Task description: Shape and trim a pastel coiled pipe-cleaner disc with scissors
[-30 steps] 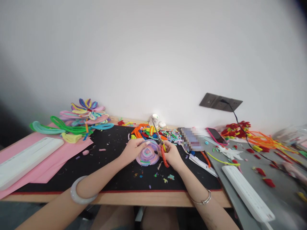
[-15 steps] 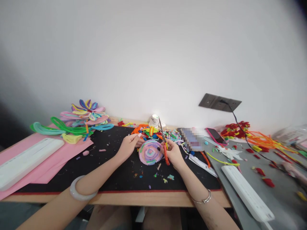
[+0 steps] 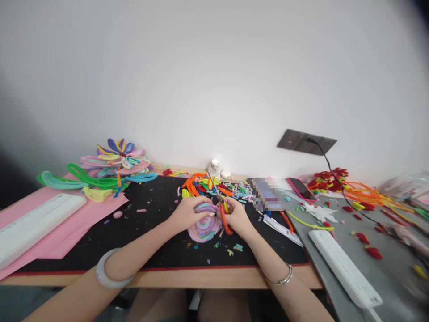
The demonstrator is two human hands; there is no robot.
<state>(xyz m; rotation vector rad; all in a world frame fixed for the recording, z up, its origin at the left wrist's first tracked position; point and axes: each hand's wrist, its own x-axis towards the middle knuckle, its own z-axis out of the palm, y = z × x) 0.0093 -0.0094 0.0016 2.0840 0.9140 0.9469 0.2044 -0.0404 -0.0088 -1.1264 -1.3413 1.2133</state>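
A round, flat coil of pastel pipe cleaners [image 3: 203, 231] in purple, pink and blue lies just above the black mat. My left hand [image 3: 186, 216] pinches its upper left edge, thumb on top and fingers beneath, where they are hidden. My right hand [image 3: 238, 219] grips a pair of scissors [image 3: 225, 222] with orange handles, blades pointing up and away to the left. The fingertips of that hand come close to the coil's right edge; whether they touch it I cannot tell. Behind both hands sits a heap of bright pipe cleaners [image 3: 193, 185] and small clippings.
A black mat [image 3: 147, 241] covers the desk. Pink sheets [image 3: 63, 243], a white box [image 3: 40, 223] and a pipe-cleaner flower [image 3: 120, 156] are at left. Phones [image 3: 268, 194], a white cup [image 3: 215, 167], a white power strip [image 3: 345, 268] and red scraps [image 3: 373, 253] lie beyond or at right.
Half a second ago my left hand was open beside the coil; now it has closed on it. The coil has shifted slightly left and nearer, and the scissors have tipped left.
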